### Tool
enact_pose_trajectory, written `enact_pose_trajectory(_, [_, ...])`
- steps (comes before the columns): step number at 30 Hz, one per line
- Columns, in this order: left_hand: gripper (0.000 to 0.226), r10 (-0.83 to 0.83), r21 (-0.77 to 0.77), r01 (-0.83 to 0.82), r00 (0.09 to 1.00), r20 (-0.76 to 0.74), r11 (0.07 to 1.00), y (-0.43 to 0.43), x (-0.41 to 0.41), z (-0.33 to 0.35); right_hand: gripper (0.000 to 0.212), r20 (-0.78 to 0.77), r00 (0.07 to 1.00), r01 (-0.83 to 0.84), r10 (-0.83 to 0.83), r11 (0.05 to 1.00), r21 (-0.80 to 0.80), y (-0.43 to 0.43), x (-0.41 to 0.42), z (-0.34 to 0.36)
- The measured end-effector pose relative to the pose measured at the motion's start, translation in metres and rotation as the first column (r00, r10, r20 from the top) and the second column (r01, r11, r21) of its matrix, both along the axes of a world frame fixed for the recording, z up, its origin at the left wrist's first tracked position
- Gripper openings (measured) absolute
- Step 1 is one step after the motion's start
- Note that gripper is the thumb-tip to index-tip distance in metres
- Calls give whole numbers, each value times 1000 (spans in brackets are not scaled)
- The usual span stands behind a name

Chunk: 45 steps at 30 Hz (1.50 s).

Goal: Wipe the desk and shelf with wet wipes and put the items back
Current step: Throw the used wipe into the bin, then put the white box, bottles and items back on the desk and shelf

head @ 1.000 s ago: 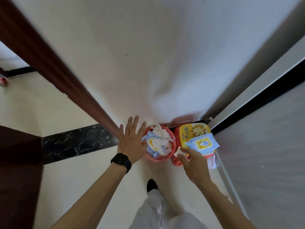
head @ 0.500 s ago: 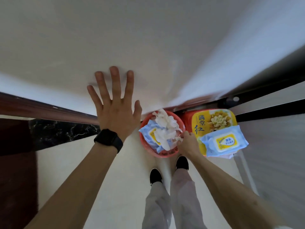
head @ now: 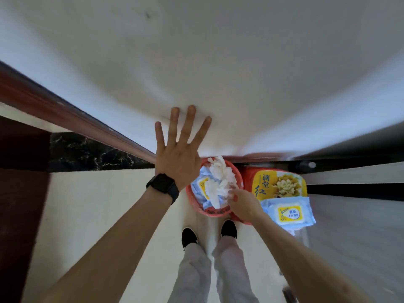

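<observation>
Wipes point(head: 220, 180) at the red bin point(head: 215, 213)

Left hand point(head: 178, 158) rests flat on the wall point(head: 218, 62), fingers wide. Right hand point(head: 243, 203) reaches the wipes in the red bin; I cannot tell if it holds one. Fresh pack point(head: 288, 212) lies just right. Some wiping seems done; desk and shelf are out of view.

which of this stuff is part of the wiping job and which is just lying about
Job: crumpled wipes, red basket holding them, wet wipes pack, right hand at the wipes.
Lying about: yellow and red box under the pack, left hand on the wall.
</observation>
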State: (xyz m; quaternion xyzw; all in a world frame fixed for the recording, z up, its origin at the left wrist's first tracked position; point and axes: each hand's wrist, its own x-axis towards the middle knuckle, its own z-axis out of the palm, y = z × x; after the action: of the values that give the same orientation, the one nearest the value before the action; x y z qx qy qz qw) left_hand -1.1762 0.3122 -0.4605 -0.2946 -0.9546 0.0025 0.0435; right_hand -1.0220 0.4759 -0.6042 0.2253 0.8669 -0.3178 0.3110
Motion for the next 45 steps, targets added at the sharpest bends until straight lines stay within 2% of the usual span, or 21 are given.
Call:
enact_pose_trajectory(3, [88,35,-98,-12,972,233,995,-12,20,33,35,-154,986,-64,66,998,20,0,-4,79])
enact_pose_trajectory(6, [72,259,-141,-220,876,406,965,-35,47,74,38,-329,917,-210,226,974,82,-2,-8,167])
enact_pose_trajectory(9, [65,379,-88,-383,804,459,920,-60,81,109,37,-485,790,-338,376,926,166,-10,-14,237])
enact_pose_trajectory(11, [59,448,-47,-483,766,461,875,-84,110,128,33,-638,649,-386,415,902,194,-22,-16,280])
enact_pose_trajectory(13, [57,539,4,-609,705,460,793,-111,137,147,36,-748,490,-431,447,871,238,-39,-21,317])
enact_pose_trajectory(17, [57,718,106,-818,552,424,566,-175,188,187,36,-822,243,-595,515,748,293,-97,-29,376])
enact_pose_trajectory(20, [54,833,200,-900,434,343,387,-227,233,222,37,-842,114,-714,528,632,299,-164,-27,409])
enact_pose_trajectory(24, [55,951,234,-958,217,220,165,-286,312,263,36,-877,-68,-843,476,443,306,-260,-3,432])
enact_pose_trajectory(29, [55,987,309,-948,-34,155,-81,-350,432,301,42,-872,-196,-937,450,177,302,-370,66,458])
enact_pose_trajectory(34, [54,968,349,-903,-233,93,-251,-410,538,324,42,-864,-273,-948,423,34,316,-467,144,487])
enact_pose_trajectory(39, [55,943,333,-883,-326,70,-330,-477,630,332,39,-852,-352,-932,388,-63,357,-560,222,501])
enact_pose_trajectory(45, [54,926,341,-867,-377,30,-364,-570,722,339,44,-841,-356,-934,407,-130,333,-657,300,499])
